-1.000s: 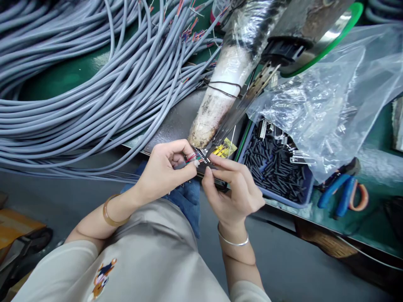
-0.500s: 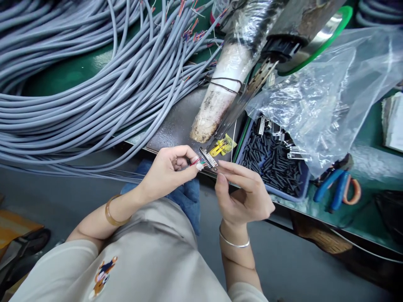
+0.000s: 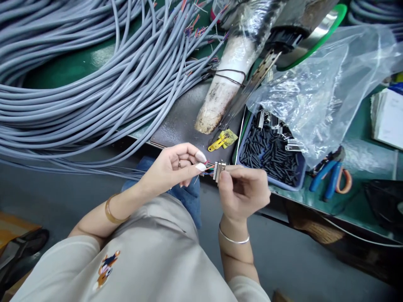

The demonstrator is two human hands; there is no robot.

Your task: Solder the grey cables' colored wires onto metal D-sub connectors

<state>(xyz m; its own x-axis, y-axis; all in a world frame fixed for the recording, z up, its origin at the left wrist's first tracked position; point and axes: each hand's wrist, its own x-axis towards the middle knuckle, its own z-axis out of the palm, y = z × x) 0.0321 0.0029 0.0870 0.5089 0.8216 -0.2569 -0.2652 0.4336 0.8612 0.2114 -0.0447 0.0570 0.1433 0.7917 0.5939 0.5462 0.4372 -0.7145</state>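
Observation:
Thumb and fingers of my left hand [image 3: 181, 167] pinch a few thin coloured wires [image 3: 209, 168], red, orange, green and blue among them. My right hand [image 3: 244, 188] grips a metal multi-pin connector [image 3: 218, 171] between thumb and forefinger, its row of pins facing the wires. The wire ends reach the connector's pin side; whether each is joined cannot be made out. Both hands are in front of the bench edge, over my lap. Beyond them a yellow clip-like tool [image 3: 218, 142] lies on a dark plate [image 3: 176, 119].
Grey cables [image 3: 94, 113] cover the bench's left. A wrapped white cylinder [image 3: 217, 92] slants down beside a perforated metal soldering iron [image 3: 258, 77]. To the right are a blue tray [image 3: 300, 176] of black sleeves [image 3: 267, 153], a plastic bag [image 3: 343, 75] of connectors and blue-handled pliers [image 3: 332, 176].
The connector has moved from near the yellow tool towards me and turned, and my right hand's thumb and finger now close on it. My left hand keeps hold of the wires.

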